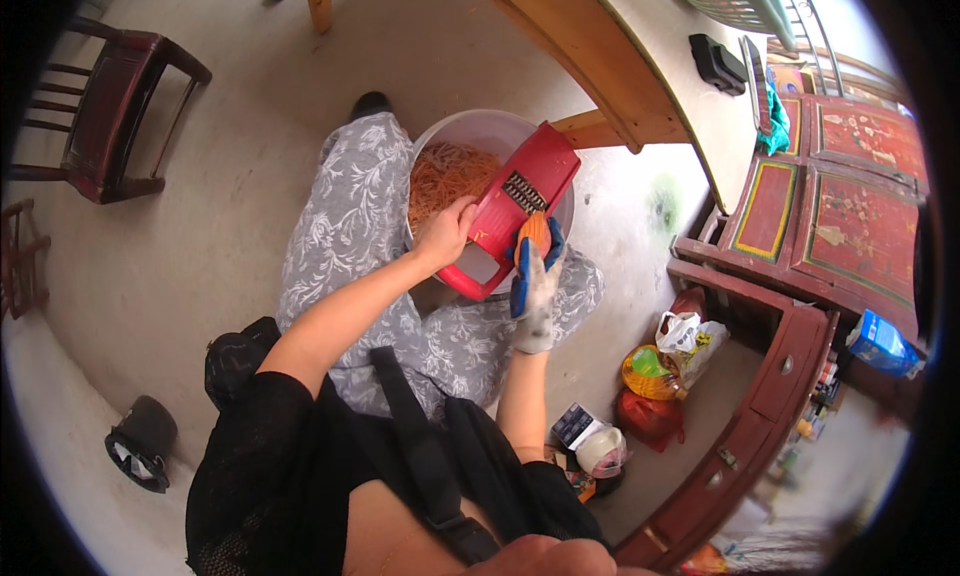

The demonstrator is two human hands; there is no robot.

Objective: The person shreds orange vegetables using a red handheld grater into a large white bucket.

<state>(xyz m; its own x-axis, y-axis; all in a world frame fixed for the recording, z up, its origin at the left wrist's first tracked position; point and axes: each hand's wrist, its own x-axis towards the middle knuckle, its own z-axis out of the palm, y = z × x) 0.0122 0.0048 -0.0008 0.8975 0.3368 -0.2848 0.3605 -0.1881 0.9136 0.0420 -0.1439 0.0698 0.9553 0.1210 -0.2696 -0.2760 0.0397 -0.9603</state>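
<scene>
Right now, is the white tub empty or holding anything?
Not empty: orange shreds lie in the white tub, visible left of the red grater; cannot tell how deep.

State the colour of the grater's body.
The grater is red, seen best in the head view.

Carrot point(533, 233) and basin point(475, 128), partly hidden
The right hand point(538, 284) covers some of the carrot, the red grater point(527, 189) some of the basin.

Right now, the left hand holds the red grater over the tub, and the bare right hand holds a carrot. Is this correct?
Not quite: in the head view, the right hand wears a blue-white glove while holding the carrot. The left hand does hold the red grater over the tub.
</scene>
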